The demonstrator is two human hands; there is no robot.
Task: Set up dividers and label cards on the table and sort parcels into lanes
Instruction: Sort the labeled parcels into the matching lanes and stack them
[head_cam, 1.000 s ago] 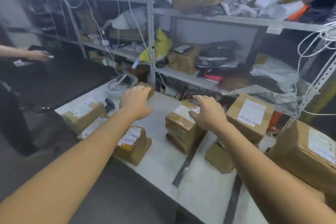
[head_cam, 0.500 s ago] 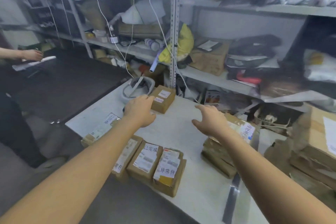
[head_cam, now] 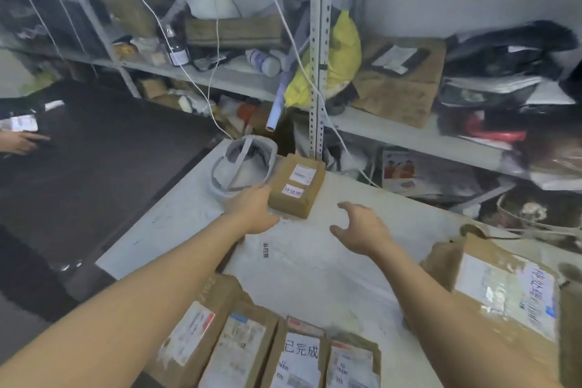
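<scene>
Head view, white table (head_cam: 315,261), cluttered metal shelving (head_cam: 318,50) behind, dark floor (head_cam: 94,167) left.

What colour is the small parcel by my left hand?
The parcel is brown with white labels, clearest in the head view.

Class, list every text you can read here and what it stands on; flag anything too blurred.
"待处理": small white card on the small brown cardboard parcel farthest away.
"已完成": large white card on a brown cardboard parcel at the near edge.
Shipping labels, the large right parcel's blue writing: too blurred.
</scene>
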